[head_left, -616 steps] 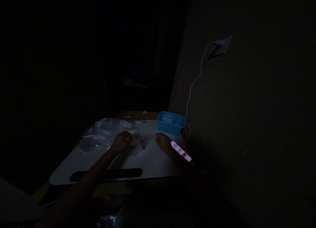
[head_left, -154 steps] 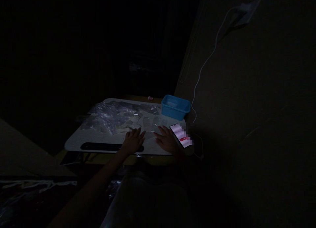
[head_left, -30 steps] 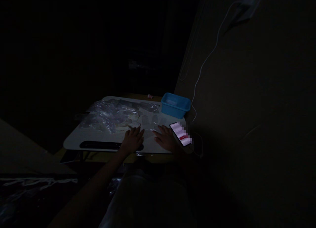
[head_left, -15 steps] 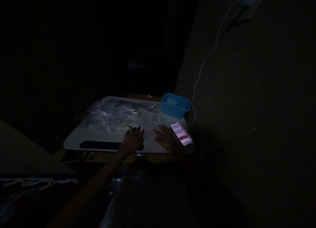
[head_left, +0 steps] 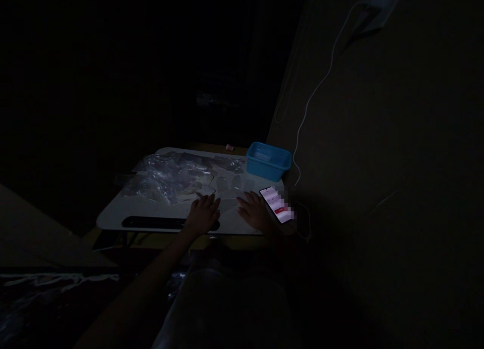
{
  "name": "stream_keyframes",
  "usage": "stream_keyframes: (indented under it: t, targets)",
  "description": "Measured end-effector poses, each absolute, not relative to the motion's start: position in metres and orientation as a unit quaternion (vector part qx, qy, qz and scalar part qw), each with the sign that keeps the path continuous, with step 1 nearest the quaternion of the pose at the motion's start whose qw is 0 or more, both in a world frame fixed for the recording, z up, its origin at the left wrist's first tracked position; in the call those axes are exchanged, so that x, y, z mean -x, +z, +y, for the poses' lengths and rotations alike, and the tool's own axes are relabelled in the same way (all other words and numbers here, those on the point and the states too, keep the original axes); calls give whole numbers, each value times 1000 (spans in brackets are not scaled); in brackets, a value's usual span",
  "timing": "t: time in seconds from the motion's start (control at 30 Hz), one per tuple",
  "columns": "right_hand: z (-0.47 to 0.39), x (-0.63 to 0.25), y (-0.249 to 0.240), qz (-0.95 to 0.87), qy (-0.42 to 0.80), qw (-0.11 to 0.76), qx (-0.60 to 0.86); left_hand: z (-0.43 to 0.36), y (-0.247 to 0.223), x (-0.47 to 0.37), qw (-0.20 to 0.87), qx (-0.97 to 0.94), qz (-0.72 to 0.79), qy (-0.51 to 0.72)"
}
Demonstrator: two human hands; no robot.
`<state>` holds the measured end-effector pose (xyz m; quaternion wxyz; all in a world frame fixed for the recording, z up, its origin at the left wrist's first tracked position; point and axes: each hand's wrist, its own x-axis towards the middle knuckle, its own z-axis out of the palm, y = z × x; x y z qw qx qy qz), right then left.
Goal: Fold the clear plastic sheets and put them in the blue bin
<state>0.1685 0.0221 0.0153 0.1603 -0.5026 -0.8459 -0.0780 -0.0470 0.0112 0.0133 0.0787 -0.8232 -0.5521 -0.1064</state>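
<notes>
My left hand rests palm down near the front edge of a small white table, its fingers stretched out and holding nothing. My right hand lies flat to the right of it, fingers apart, also with nothing in it. Just right of that hand is a phone with a lit screen, partly blurred out. Beyond my left hand, crumpled clear plastic bags spread over the left half of the tabletop. Faint flat translucent pieces lie ahead of my hands; the dim light hides what they are.
A blue plastic basin stands at the table's back right corner. Behind the table sits a small pinkish object. A white cable hangs down the right wall from a socket. A dark slot runs along the table's front edge.
My right hand has shifted very slightly to the right. My left hand and the things on the table look the same.
</notes>
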Motion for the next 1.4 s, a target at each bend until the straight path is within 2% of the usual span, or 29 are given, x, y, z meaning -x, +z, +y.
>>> stream_keyframes:
  t: [0.27,0.53,1.0,1.4]
  targets:
    - [17,-171,23,-862,-54,185,469,13,10,48,76,819,-556,-122]
    - [21,-171,21,-841,-53,211,496,14,8,50,74,818,-555,-129]
    - [23,-171,16,-839,-47,210,499,12,10,50,61,825,-545,-140]
    - [24,-169,20,-843,-48,211,492,35,26,37,-44,842,-458,-282]
